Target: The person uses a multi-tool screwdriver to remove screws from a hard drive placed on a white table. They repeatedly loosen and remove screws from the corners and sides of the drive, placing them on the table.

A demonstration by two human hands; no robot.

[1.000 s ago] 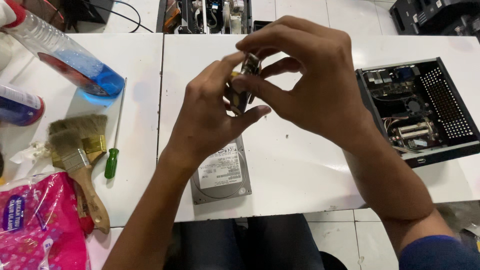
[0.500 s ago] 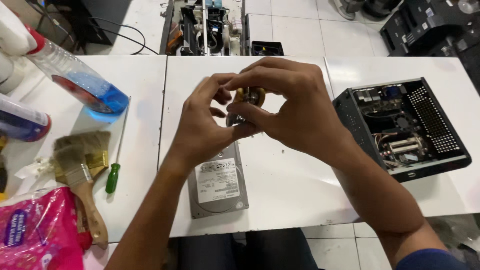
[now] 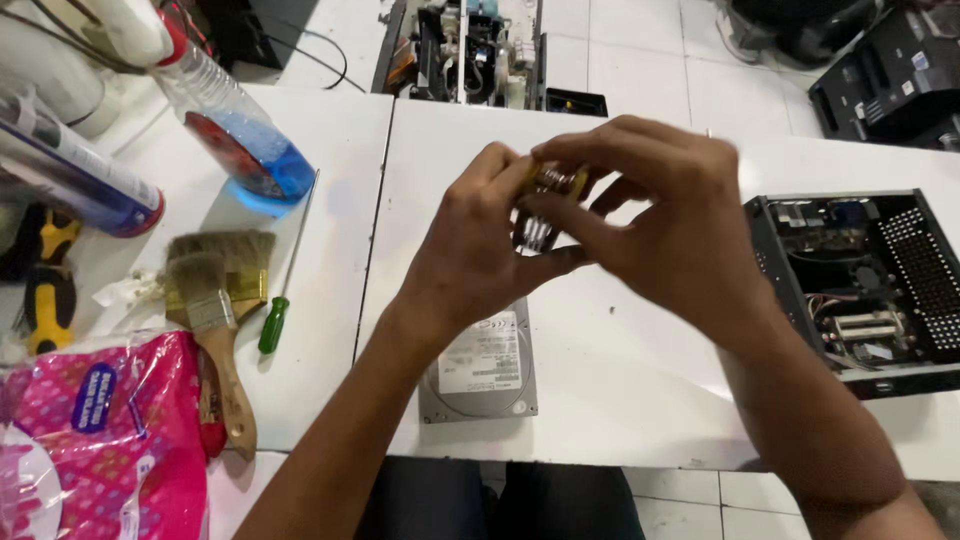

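Note:
Both my hands meet above the white table (image 3: 620,400) around a small metal-and-gold component (image 3: 548,190), mostly hidden by my fingers. My left hand (image 3: 478,240) cups it from the left, thumb underneath. My right hand (image 3: 660,215) pinches its top from the right with fingertips. Directly below my left wrist a silver hard drive (image 3: 482,368) lies flat near the table's front edge, label up.
An open black computer case (image 3: 868,280) sits at the right. To the left lie a green-handled screwdriver (image 3: 285,275), two paintbrushes (image 3: 215,310), a blue-liquid spray bottle (image 3: 235,125), a tube (image 3: 75,170), yellow-black pliers (image 3: 45,285) and a pink plastic bag (image 3: 100,440). More hardware stands on the floor behind.
Both hands, still on the small component, have shifted slightly; the fingers have turned it between them. The head view has drifted, showing more of the floor behind the table.

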